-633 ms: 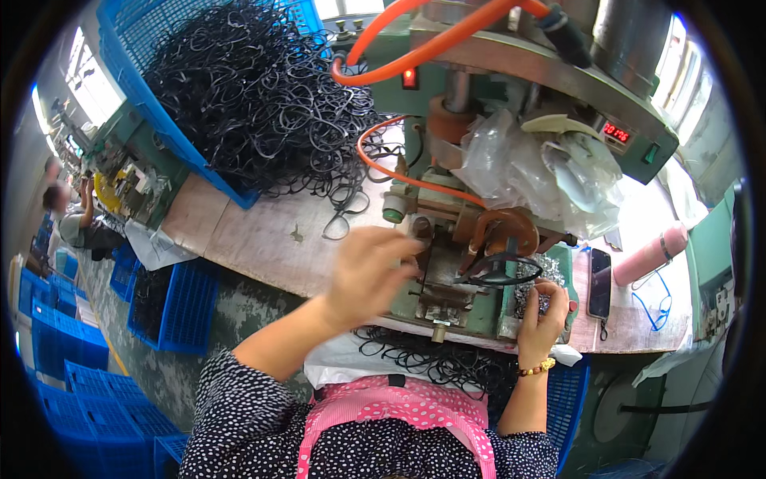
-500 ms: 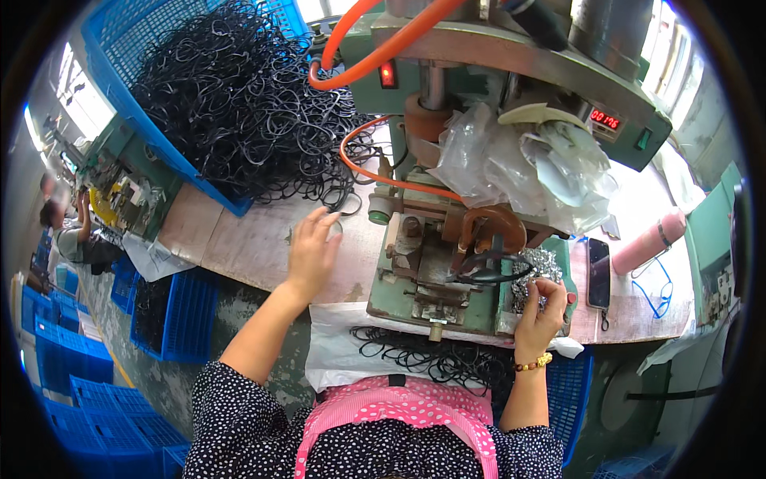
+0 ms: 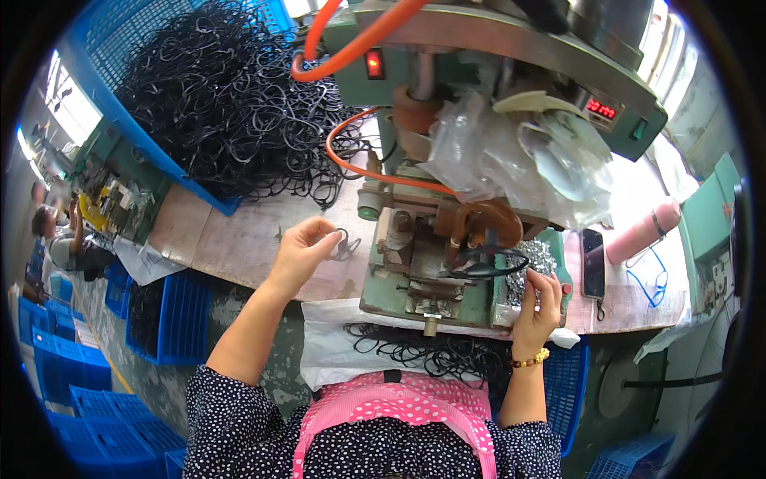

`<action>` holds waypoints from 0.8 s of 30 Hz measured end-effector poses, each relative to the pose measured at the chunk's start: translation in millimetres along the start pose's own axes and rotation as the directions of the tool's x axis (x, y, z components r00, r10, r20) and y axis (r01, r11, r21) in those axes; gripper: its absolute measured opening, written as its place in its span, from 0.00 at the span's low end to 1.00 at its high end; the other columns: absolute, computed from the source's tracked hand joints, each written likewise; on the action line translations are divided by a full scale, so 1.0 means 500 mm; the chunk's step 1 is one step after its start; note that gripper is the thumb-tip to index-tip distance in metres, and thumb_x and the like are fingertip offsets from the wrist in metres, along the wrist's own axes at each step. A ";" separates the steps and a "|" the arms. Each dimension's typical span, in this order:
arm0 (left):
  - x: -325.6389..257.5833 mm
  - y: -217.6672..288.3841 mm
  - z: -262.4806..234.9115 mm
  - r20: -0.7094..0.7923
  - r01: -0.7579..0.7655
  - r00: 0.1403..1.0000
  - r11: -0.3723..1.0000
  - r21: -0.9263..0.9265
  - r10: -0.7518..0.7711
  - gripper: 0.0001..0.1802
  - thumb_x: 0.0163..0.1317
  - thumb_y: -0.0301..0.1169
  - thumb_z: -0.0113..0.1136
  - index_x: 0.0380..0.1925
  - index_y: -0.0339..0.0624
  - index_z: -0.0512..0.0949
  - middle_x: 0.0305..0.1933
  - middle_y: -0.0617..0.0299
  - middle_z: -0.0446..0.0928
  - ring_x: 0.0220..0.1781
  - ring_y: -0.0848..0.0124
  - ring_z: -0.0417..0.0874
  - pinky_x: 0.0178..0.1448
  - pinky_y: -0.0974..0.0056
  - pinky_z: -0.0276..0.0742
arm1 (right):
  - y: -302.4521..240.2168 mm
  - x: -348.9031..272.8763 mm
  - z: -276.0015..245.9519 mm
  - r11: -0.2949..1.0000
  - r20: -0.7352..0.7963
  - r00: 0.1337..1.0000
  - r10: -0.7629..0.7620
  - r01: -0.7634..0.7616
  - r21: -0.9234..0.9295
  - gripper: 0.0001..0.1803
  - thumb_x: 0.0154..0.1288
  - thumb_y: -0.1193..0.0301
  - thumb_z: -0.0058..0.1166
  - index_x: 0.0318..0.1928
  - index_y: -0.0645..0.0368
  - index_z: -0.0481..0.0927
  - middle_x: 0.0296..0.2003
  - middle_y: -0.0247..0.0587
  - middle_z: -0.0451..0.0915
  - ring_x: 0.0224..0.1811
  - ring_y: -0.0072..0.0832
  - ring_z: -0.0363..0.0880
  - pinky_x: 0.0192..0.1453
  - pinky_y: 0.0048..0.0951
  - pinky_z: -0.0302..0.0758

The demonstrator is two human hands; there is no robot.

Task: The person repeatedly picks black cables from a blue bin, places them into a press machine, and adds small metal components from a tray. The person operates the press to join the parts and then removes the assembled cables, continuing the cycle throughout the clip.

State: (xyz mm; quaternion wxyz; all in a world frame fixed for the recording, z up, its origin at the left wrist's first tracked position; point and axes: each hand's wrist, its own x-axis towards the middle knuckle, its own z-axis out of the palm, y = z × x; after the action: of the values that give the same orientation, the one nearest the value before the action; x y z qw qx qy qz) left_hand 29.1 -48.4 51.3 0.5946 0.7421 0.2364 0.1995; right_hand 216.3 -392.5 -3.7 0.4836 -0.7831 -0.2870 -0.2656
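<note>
My left hand is closed in a pinch on a black rubber loop, just over the tabletop left of the green press. At the press's right side my right hand has its thumb and fingers together, beside a tray of small silvery metal pieces. What those fingertips hold, if anything, is too small to make out. Another black loop sticks out of the press's middle, its right end close to my right fingertips.
A blue crate spills many black loops at the back left. Plastic bags hang on the press near orange hoses. Further right lie a phone, a pink bottle and blue glasses. More loops rest on my lap.
My left hand has closed on a black loop from the table. My right hand has moved little. The whole view has shifted slightly.
</note>
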 end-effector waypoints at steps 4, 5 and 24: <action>0.008 -0.045 0.039 -0.162 -0.032 0.986 0.998 0.047 0.039 0.05 0.68 0.30 0.65 0.34 0.41 0.80 0.30 0.73 0.79 0.29 0.85 0.73 0.36 0.75 0.69 | 0.001 0.002 -0.007 1.000 0.022 0.999 -0.026 0.026 0.008 0.08 0.64 0.82 0.56 0.40 0.58 0.86 0.38 0.41 0.82 0.44 0.38 0.81 0.71 0.51 0.66; 0.018 -0.065 0.048 -0.221 -0.050 0.973 0.998 0.048 0.060 0.06 0.69 0.31 0.64 0.34 0.41 0.80 0.29 0.73 0.78 0.27 0.85 0.72 0.34 0.75 0.68 | 0.000 0.003 -0.008 1.000 0.023 0.999 -0.026 0.026 0.006 0.08 0.64 0.82 0.56 0.40 0.58 0.86 0.39 0.40 0.83 0.44 0.38 0.81 0.72 0.51 0.66; -0.133 0.208 0.145 0.039 -0.455 0.871 0.835 -0.310 0.489 0.10 0.78 0.30 0.49 0.50 0.33 0.72 0.47 0.57 0.79 0.38 0.75 0.79 0.46 0.68 0.76 | -0.118 0.081 -0.012 0.784 0.250 0.951 0.182 -0.294 0.547 0.09 0.63 0.87 0.56 0.40 0.65 0.84 0.41 0.39 0.80 0.45 0.26 0.78 0.51 0.25 0.73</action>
State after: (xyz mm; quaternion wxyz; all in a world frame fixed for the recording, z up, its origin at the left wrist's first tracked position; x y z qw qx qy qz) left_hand 29.1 -163.5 136.2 0.6422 0.6920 -0.0212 0.3291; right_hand 201.7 -368.4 62.5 0.6995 -0.6499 -0.2957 -0.0292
